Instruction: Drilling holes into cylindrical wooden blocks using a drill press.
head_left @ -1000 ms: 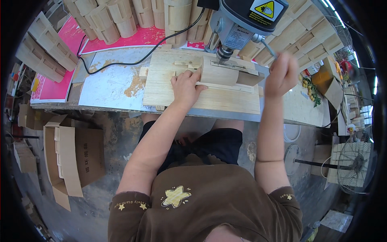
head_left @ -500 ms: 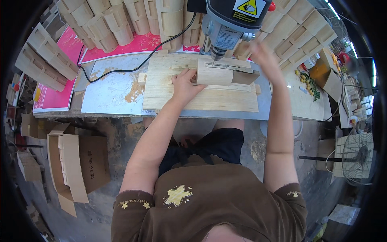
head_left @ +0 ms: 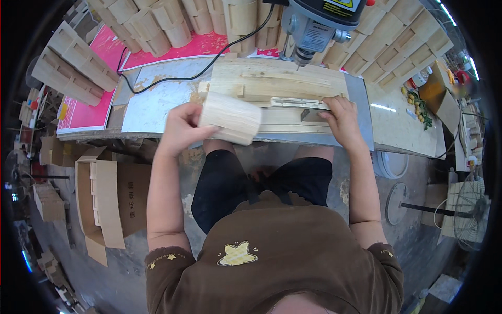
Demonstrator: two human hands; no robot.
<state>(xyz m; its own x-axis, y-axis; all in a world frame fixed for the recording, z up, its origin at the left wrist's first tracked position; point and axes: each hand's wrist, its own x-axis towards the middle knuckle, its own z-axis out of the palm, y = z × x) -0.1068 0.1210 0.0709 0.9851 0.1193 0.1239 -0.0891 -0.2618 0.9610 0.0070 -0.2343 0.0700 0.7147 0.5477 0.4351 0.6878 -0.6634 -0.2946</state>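
My left hand [head_left: 180, 128] grips a curved pale wooden piece [head_left: 231, 118], lifted over the near edge of the bench. My right hand [head_left: 341, 118] rests on the wooden jig board [head_left: 282, 86], its fingers on a thin metal strip [head_left: 298, 103] there. The drill press head [head_left: 319, 26] hangs above the far side of the board, its bit [head_left: 302, 58] raised clear of the wood.
Rows of similar curved wooden pieces [head_left: 157, 21] stand behind and to both sides of the drill. A black cable [head_left: 172, 78] runs across the metal bench top [head_left: 157, 102]. Pink sheets [head_left: 94, 78] lie at left. An open cardboard box [head_left: 112, 201] with more pieces sits on the floor at left.
My left hand has lifted the curved wooden piece off the jig and drawn it toward me. My right hand has come down from the drill's lever onto the jig board.
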